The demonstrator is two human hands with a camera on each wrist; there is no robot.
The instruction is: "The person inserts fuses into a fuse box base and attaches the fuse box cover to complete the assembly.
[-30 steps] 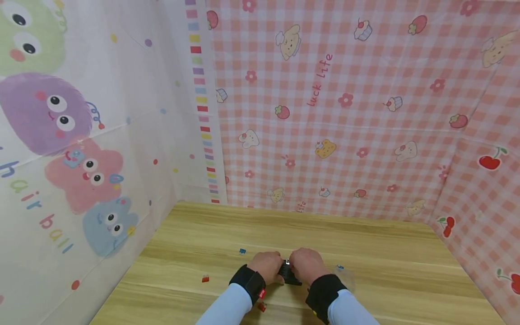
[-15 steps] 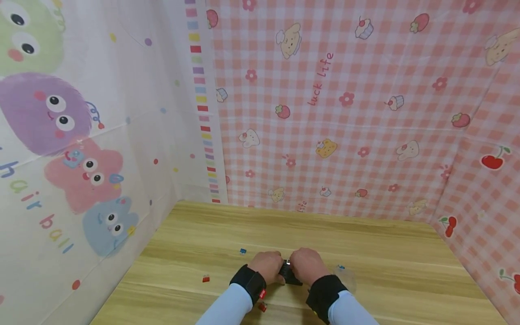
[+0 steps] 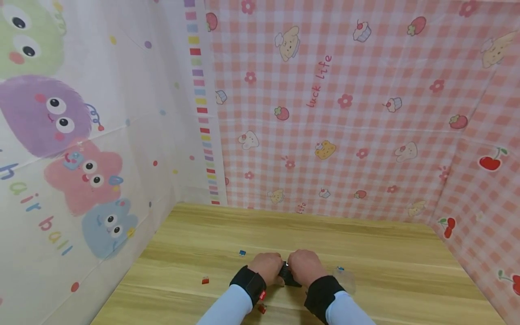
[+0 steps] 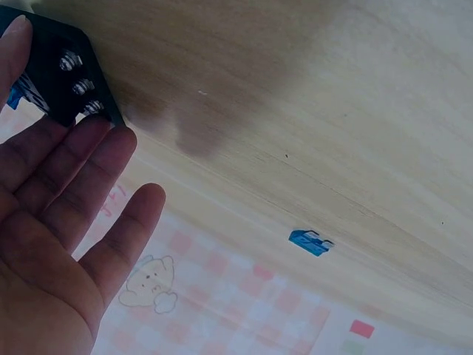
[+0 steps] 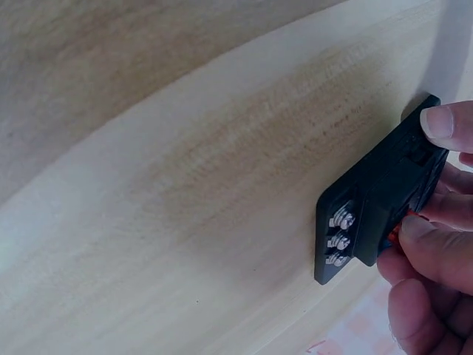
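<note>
My left hand holds a black plastic block with a flat base, its thumb on one face and fingertips at the edge. Several silvery screws sit in a row near one end of that block. A bit of blue shows beside it at the left edge of the left wrist view. My right hand is at the block's other side, pinching a small red piece against it between thumb and finger. Most of that red piece is hidden by the fingertips.
A small blue piece with two pale prongs lies beyond my left hand. Red pieces lie left and by my left cuff. On the right are another blue piece and a clear plastic item. Patterned cloth walls the table.
Both hands stay on the black block in almost the same place. The silvery glint between the hands shows less now, and the head view has tilted slightly.
</note>
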